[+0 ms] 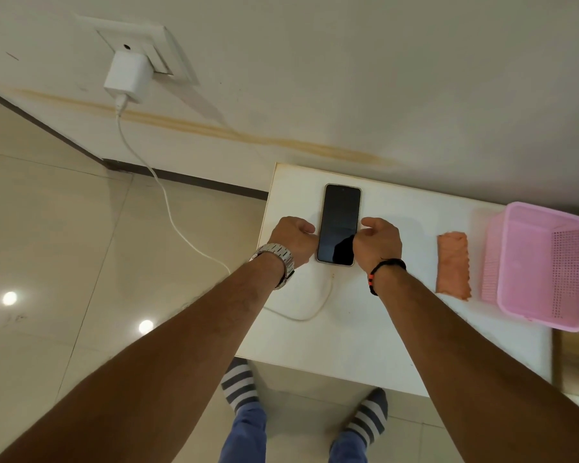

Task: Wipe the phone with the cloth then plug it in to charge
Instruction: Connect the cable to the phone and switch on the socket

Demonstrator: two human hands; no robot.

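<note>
Head view: the phone [338,224] lies screen up on the white worktop [348,329], cable [167,202] plugged into its near end. Left hand [293,240] and right hand [378,243] flank it, fingers curled; whether either grip clamps it, I cannot tell. Cloth [453,265] lies beside a pink basket [542,262].

Warm, fairly dim indoor light is falling from overhead, giving the wall [348,78] a yellowish cast. Two ceiling lamps are glaring as bright round spots on the glossy floor [47,228], left of the table [348,329]. The charger [127,76] is casting a long soft shadow rightward along the wall. The phone [338,222] screen is mirroring a dark silhouette. Wide-angle distortion is bending lines toward the edges, and detail is softening slightly there.
</note>
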